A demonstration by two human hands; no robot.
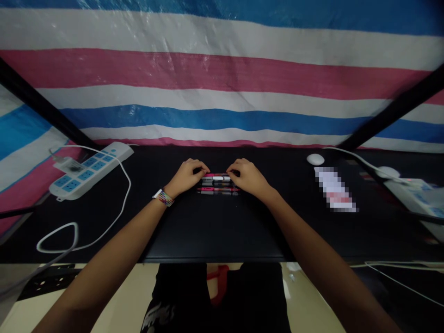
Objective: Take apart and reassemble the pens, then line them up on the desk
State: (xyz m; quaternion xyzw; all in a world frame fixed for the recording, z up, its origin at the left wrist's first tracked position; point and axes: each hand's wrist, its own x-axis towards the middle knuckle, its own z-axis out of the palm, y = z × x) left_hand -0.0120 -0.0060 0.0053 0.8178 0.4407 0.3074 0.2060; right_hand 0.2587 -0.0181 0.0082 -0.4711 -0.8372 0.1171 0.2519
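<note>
While the left hand (189, 175) meets the left ends of the farther pens (221, 178), the right hand (248, 175) meets the right ends.
Left fingers curled, grip not determinable; all pens parallel, central on the black table (215, 233); right fingers likewise.

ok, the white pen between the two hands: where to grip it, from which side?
Likely the two ends of the white pen, from above. It's slim and lies crosswise, with other pens crowding its near side. The left hand and right hand are at its ends; firm contact isn't clear.
</note>
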